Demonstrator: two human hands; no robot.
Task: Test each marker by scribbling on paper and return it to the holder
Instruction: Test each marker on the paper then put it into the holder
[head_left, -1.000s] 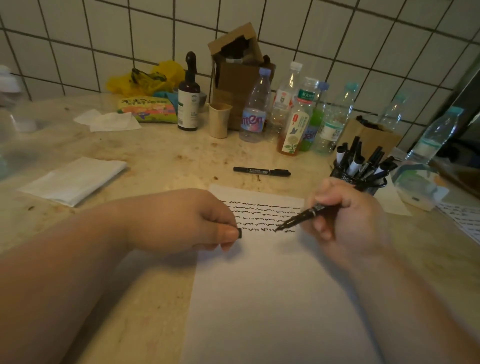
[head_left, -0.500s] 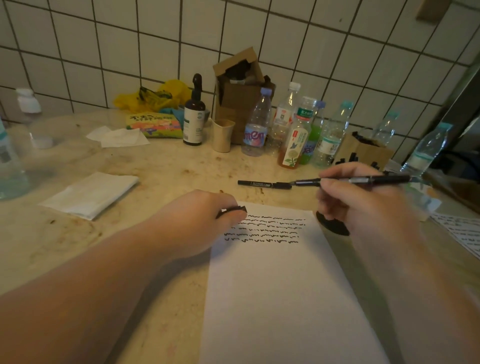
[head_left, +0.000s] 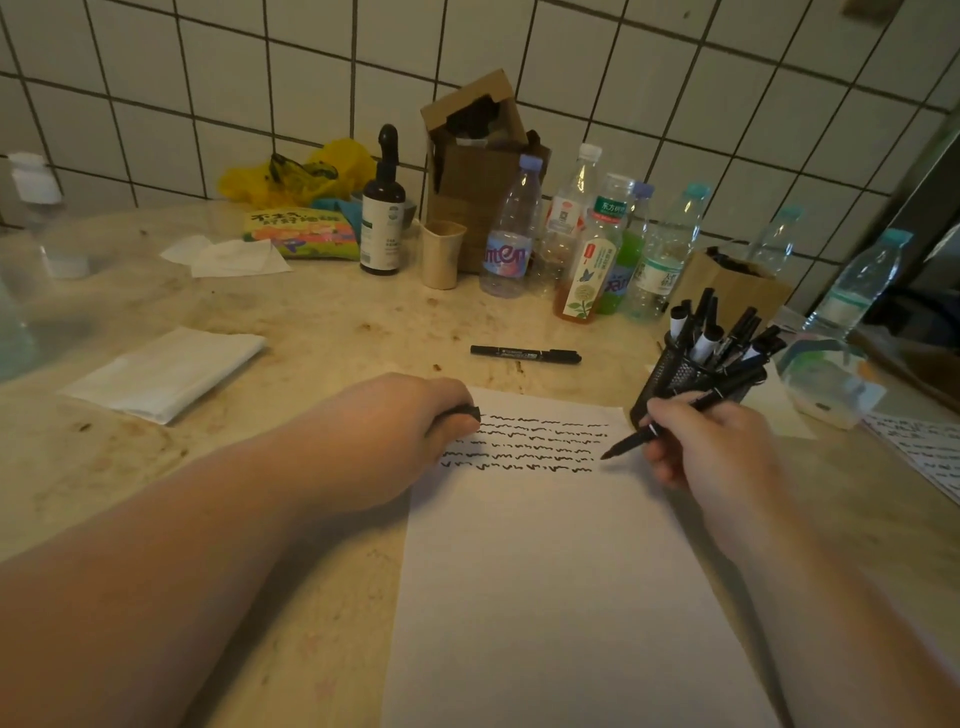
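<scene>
Black and slim, the uncapped marker (head_left: 670, 420) sits in your right hand (head_left: 711, 441)'s grip, tip at the smooth white paper (head_left: 561, 597). Your left hand (head_left: 400, 431) pinches its cap (head_left: 464, 414). A mesh holder (head_left: 675, 375) stands beside on the mottled stone surface (head_left: 322, 317).

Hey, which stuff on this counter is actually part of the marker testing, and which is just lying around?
Part of the job:
marker in right hand
cap in left hand
scribbled paper
mesh holder
loose marker

Just lying about:
drink bottles
dark dropper bottle
paper cup
folded tissue
cardboard box
</scene>
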